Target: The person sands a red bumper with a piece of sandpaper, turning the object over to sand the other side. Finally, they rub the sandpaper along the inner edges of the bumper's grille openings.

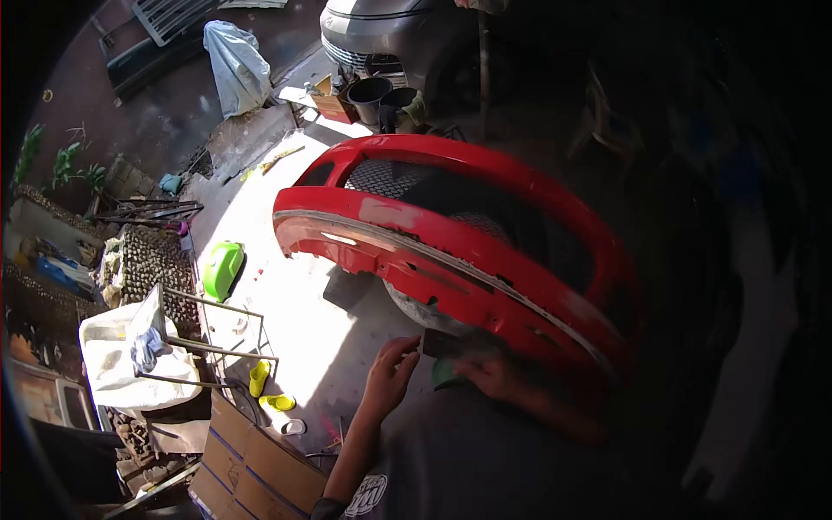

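Note:
A red car bumper (529,269) lies across the middle of the view, with pale filler-like patches and a grey strip along its side. My left hand (394,371) is below its near edge, fingers bent and pinched at the edge of a dark flat piece (441,343). To its right, in shadow, my right hand (492,376) has its fingers closed on a green rounded piece (445,373). Both hands are close together in front of my dark shirt. A grey rounded thing (416,308) shows under the bumper.
A cardboard box (260,464), yellow clogs (277,402) and a metal-framed stand (221,347) are to the left. Further off are a bright green panel (224,270), dark buckets (370,97) and a grey car (390,35). Deep shadow covers the right side.

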A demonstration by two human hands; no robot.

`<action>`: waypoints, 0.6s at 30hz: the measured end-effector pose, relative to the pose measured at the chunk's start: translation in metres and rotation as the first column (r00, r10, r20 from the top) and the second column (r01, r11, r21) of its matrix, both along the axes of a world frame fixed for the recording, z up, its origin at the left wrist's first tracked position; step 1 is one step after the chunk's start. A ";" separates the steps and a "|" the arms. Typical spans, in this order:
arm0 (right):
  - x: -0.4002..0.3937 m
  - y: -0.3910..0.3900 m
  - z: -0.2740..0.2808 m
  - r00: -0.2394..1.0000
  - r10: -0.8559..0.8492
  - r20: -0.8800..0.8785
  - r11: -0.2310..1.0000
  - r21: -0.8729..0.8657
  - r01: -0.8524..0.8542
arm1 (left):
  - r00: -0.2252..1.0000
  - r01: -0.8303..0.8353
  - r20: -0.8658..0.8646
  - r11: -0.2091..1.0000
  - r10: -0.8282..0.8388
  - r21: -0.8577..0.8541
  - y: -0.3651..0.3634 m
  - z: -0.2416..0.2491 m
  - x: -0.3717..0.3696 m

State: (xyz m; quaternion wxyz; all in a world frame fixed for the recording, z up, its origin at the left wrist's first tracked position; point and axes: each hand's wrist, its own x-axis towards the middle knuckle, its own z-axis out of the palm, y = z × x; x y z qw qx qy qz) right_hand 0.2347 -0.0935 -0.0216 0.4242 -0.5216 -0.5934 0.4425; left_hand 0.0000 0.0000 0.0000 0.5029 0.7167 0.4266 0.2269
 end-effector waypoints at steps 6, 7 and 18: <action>0.001 0.094 0.029 0.996 -0.041 0.078 0.998 -0.040 0.045 | 0.987 0.022 0.158 1.000 -0.020 -0.006 0.098 0.027 0.020; 0.000 0.104 0.028 0.997 -0.067 -0.037 0.996 -0.065 0.065 | 0.986 0.026 0.164 1.000 -0.024 -0.009 0.113 0.026 0.024; 0.011 0.139 0.112 0.559 -0.737 0.381 0.654 0.189 0.733 | 0.748 0.604 0.106 0.738 -0.655 0.301 0.247 0.042 0.106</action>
